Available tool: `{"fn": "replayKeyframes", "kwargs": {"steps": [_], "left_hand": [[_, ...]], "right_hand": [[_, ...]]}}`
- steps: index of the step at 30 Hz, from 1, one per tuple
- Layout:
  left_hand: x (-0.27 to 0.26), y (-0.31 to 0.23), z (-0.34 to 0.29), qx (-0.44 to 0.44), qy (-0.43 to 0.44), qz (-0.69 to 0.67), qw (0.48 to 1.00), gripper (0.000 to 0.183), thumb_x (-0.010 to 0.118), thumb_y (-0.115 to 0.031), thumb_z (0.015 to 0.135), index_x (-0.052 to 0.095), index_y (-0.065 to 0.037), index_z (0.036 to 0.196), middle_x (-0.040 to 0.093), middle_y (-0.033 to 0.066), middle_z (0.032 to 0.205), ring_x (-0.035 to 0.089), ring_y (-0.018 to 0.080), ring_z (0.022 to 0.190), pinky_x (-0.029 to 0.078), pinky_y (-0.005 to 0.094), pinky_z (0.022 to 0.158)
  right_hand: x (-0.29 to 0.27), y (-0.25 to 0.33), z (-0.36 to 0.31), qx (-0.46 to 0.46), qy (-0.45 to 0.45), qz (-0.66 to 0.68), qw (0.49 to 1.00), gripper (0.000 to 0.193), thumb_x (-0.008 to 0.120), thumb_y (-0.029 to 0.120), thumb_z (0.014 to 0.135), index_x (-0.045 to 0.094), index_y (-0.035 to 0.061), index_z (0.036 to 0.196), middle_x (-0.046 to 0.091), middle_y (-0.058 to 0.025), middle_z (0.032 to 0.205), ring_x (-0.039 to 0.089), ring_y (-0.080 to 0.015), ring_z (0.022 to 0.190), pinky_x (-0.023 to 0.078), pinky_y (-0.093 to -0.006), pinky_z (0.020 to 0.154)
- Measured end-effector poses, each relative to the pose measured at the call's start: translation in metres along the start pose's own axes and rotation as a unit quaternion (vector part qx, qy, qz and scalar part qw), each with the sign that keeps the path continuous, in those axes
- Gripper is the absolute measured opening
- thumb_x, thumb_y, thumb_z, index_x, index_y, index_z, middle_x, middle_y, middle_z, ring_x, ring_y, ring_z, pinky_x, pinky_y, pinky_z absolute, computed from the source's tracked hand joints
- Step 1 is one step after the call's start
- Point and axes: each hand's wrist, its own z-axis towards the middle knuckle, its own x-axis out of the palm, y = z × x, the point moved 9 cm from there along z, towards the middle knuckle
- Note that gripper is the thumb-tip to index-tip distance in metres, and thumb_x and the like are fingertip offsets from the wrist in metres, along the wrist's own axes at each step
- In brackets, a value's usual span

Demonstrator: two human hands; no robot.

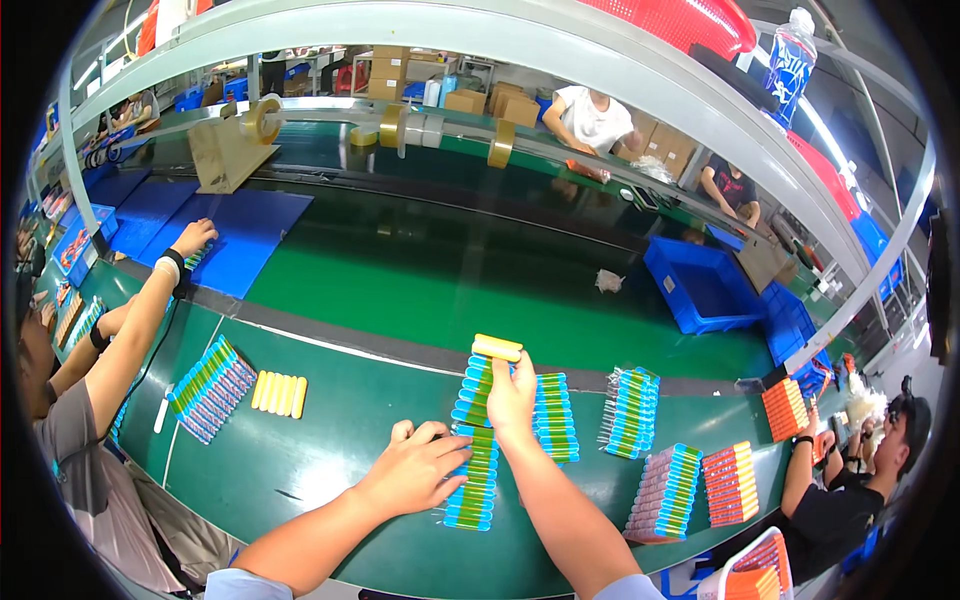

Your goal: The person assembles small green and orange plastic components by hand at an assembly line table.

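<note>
My left hand (pixel 418 468) rests, fingers apart, against the left side of a row of blue-and-green slim packs (pixel 476 480). Farther away, my right hand (pixel 513 392) has its thumb and fingers closed at the right end of a couple of yellow round-ended sticks (pixel 497 347). These sticks lie across the far end of another row of blue-and-green packs (pixel 472 392), partly covered by that hand. Just right of my right wrist is one more row of such packs (pixel 556 418).
Yellow sticks (pixel 279 394) and a pack row (pixel 212 390) lie left; more packs (pixel 630 412) and orange stacks (pixel 730 484) lie right. Beyond runs a green conveyor belt (pixel 420 270) with a blue bin (pixel 703 285). A co-worker's arm (pixel 140 325) reaches in at left; another person (pixel 850 490) sits right.
</note>
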Motion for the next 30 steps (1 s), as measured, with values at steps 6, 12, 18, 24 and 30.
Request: {"fn": "replayKeyframes", "kwargs": {"steps": [6,12,18,24,30], "left_hand": [[-0.005,0.002,0.000,-0.009,0.004,-0.013,1.000,0.029,0.072,-0.029,0.083,0.071,-0.012,0.107,0.065,-0.0019,0.123,0.052,0.0209,0.113,0.035,0.0439,0.088],[-0.010,0.001,0.001,-0.016,0.009,-0.006,1.000,0.030,0.072,-0.030,0.084,0.069,-0.011,0.108,0.059,0.0044,0.131,0.049,0.0246,0.124,0.034,0.0472,0.092],[-0.002,0.010,0.001,-0.035,0.040,-0.026,0.998,0.036,0.071,-0.032,0.085,0.063,-0.012,0.114,0.053,0.0109,0.139,0.045,0.0302,0.131,0.033,0.0501,0.097],[-0.003,0.010,0.003,-0.032,0.034,-0.041,0.998,0.039,0.072,-0.034,0.085,0.062,-0.013,0.115,0.053,0.0112,0.139,0.044,0.0317,0.131,0.031,0.0504,0.098],[0.002,0.016,-0.008,-0.047,0.057,-0.039,0.997,0.041,0.072,-0.036,0.085,0.063,-0.014,0.118,0.052,0.0095,0.141,0.042,0.0326,0.133,0.029,0.0510,0.101]], "right_hand": [[0.006,0.004,-0.006,-0.015,0.016,-0.108,0.994,0.022,0.053,0.015,0.103,0.062,0.0003,0.118,0.070,-0.0093,0.109,0.064,-0.0146,0.100,0.049,-0.0308,0.089],[0.013,0.007,-0.007,-0.010,0.037,-0.151,0.988,0.023,0.056,0.016,0.102,0.062,-0.0004,0.116,0.070,-0.0102,0.109,0.064,-0.0153,0.101,0.049,-0.0315,0.090],[0.015,-0.013,0.015,0.115,0.059,0.009,0.992,0.019,0.067,-0.004,0.086,0.059,0.0030,0.101,0.065,-0.0056,0.099,0.064,-0.0133,0.089,0.051,-0.0283,0.078],[0.012,-0.045,0.089,0.211,0.088,-0.014,0.973,0.029,0.068,-0.010,0.081,0.058,-0.0005,0.107,0.072,-0.0132,0.099,0.069,-0.0193,0.089,0.055,-0.0327,0.078],[0.051,0.070,0.119,0.085,0.159,-0.006,0.984,0.023,0.071,0.007,0.090,0.060,0.0018,0.109,0.074,-0.0109,0.106,0.067,-0.0162,0.101,0.050,-0.0312,0.089]]}}
